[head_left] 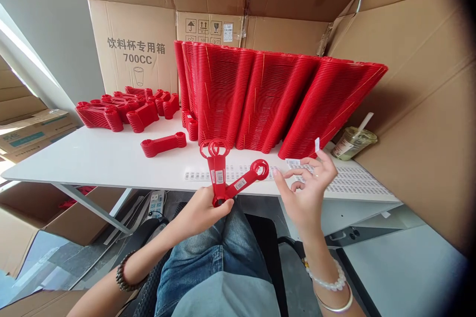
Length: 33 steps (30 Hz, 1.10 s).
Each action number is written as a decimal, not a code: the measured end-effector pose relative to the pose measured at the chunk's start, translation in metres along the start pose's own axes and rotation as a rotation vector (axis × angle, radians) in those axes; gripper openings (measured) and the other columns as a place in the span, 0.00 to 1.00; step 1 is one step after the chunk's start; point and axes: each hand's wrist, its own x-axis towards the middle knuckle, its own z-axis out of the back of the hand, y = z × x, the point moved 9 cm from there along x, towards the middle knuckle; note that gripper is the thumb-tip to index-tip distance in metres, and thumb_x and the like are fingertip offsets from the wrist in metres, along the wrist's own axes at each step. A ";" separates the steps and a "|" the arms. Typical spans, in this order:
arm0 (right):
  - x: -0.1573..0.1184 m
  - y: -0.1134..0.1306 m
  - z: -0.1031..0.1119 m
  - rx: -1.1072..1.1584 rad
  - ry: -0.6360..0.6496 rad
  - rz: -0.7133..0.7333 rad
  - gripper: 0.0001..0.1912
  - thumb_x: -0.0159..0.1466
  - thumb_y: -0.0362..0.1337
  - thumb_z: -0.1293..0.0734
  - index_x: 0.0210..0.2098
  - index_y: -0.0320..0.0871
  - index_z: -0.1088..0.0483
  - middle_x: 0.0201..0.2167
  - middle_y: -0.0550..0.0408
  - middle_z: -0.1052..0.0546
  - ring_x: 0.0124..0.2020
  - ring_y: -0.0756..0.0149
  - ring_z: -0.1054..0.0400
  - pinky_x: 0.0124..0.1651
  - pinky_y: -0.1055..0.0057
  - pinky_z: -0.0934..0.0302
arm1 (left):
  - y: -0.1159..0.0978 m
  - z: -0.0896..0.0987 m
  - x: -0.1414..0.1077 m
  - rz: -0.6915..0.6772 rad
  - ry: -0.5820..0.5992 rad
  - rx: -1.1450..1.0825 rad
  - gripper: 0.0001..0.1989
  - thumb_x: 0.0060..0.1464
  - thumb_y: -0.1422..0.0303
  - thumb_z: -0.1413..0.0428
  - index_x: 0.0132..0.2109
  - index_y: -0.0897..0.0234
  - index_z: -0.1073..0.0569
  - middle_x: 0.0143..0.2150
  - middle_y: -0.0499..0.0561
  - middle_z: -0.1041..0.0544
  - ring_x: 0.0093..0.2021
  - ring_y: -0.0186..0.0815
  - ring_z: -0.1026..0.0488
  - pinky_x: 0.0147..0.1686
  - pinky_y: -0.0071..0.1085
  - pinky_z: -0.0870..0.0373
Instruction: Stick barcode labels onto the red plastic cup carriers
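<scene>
My left hand point(208, 213) is closed round one end of several fanned-out red plastic pieces point(219, 173) with rings at their ends; white barcode labels show on them. To its right, my right hand point(308, 188) is raised above the table edge with fingers curled and apart. A small white label point(317, 145) is stuck to a fingertip of that hand, and another white label point(293, 162) shows beside its fingers. Sheets of barcode labels point(357, 181) lie on the table under and beside both hands.
Tall stacks of red pieces point(267, 99) stand behind my hands on the white table point(92, 158). Shorter red bundles point(143, 116) lie at the left. A drink cup with a straw point(353, 142) is at the right. Cardboard point(137, 25) surrounds the back; an open box point(74, 213) sits below left.
</scene>
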 end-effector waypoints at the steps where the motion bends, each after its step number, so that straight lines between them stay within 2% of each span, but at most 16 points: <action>1: 0.003 -0.007 -0.003 -0.010 0.051 -0.036 0.41 0.55 0.40 0.27 0.61 0.52 0.52 0.46 0.53 0.37 0.29 0.71 0.31 0.20 0.74 0.42 | -0.002 -0.001 -0.002 -0.002 0.002 0.027 0.08 0.55 0.64 0.50 0.32 0.64 0.34 0.26 0.44 0.38 0.28 0.30 0.44 0.30 0.28 0.45; 5: 0.007 -0.030 -0.016 0.025 0.206 -0.154 0.40 0.52 0.42 0.27 0.59 0.50 0.49 0.44 0.55 0.36 0.29 0.71 0.33 0.23 0.73 0.40 | -0.004 -0.005 -0.005 -0.032 -0.004 0.108 0.08 0.54 0.65 0.49 0.30 0.63 0.36 0.25 0.43 0.38 0.27 0.30 0.45 0.30 0.28 0.45; 8: 0.009 -0.034 -0.015 0.079 0.220 -0.194 0.39 0.50 0.40 0.26 0.57 0.51 0.45 0.43 0.56 0.37 0.29 0.72 0.34 0.23 0.75 0.40 | -0.002 -0.007 -0.001 -0.052 -0.009 0.137 0.08 0.55 0.66 0.49 0.30 0.63 0.36 0.25 0.44 0.36 0.27 0.30 0.43 0.30 0.28 0.44; 12: 0.010 -0.023 0.000 0.073 0.141 -0.162 0.41 0.48 0.36 0.25 0.57 0.53 0.44 0.43 0.57 0.37 0.30 0.72 0.36 0.24 0.75 0.40 | 0.000 -0.017 0.002 -0.050 0.034 0.199 0.09 0.54 0.66 0.49 0.28 0.62 0.37 0.24 0.45 0.37 0.25 0.30 0.43 0.29 0.28 0.45; 15: 0.007 -0.011 0.005 0.034 0.119 -0.126 0.42 0.48 0.36 0.24 0.58 0.53 0.45 0.44 0.55 0.36 0.33 0.70 0.36 0.24 0.74 0.40 | -0.006 -0.033 -0.004 -0.139 0.128 0.305 0.09 0.53 0.66 0.47 0.28 0.62 0.37 0.24 0.46 0.35 0.23 0.31 0.41 0.27 0.29 0.48; 18: 0.002 0.004 0.004 0.093 0.144 -0.088 0.41 0.50 0.39 0.24 0.58 0.52 0.46 0.48 0.51 0.36 0.40 0.64 0.32 0.25 0.73 0.36 | -0.008 -0.044 -0.009 -0.196 0.210 0.332 0.08 0.54 0.65 0.47 0.29 0.62 0.36 0.24 0.46 0.35 0.23 0.32 0.41 0.27 0.29 0.49; 20: 0.000 0.011 0.004 0.216 0.177 -0.078 0.36 0.55 0.39 0.27 0.58 0.54 0.46 0.50 0.51 0.36 0.48 0.60 0.32 0.29 0.72 0.30 | -0.002 -0.044 -0.006 -0.144 0.231 0.222 0.09 0.55 0.64 0.48 0.29 0.62 0.35 0.23 0.45 0.35 0.24 0.32 0.40 0.27 0.29 0.47; 23: -0.004 0.015 -0.003 0.384 0.283 -0.107 0.31 0.59 0.36 0.31 0.59 0.56 0.45 0.51 0.52 0.35 0.53 0.60 0.32 0.38 0.68 0.26 | 0.011 -0.040 0.001 -0.017 0.247 -0.089 0.12 0.57 0.61 0.49 0.31 0.64 0.33 0.24 0.46 0.33 0.26 0.31 0.38 0.28 0.28 0.43; 27: -0.011 0.008 -0.023 0.413 0.412 -0.166 0.33 0.57 0.36 0.31 0.59 0.56 0.45 0.57 0.50 0.38 0.57 0.56 0.35 0.38 0.67 0.25 | 0.023 -0.048 0.005 0.182 0.329 -0.410 0.16 0.54 0.55 0.49 0.37 0.66 0.31 0.24 0.45 0.33 0.19 0.26 0.45 0.19 0.27 0.49; 29: -0.014 0.004 -0.033 0.394 0.446 -0.195 0.34 0.56 0.35 0.31 0.60 0.56 0.46 0.58 0.49 0.40 0.56 0.57 0.35 0.37 0.67 0.24 | 0.023 -0.049 0.005 0.209 0.326 -0.467 0.18 0.53 0.54 0.48 0.38 0.67 0.31 0.24 0.44 0.33 0.17 0.24 0.47 0.17 0.25 0.52; 33: -0.018 0.001 -0.046 0.339 0.480 -0.223 0.37 0.57 0.32 0.32 0.62 0.56 0.47 0.59 0.48 0.42 0.55 0.59 0.35 0.38 0.68 0.24 | 0.017 -0.045 0.006 0.166 0.290 -0.455 0.18 0.52 0.54 0.47 0.35 0.67 0.32 0.23 0.44 0.34 0.17 0.23 0.46 0.17 0.24 0.51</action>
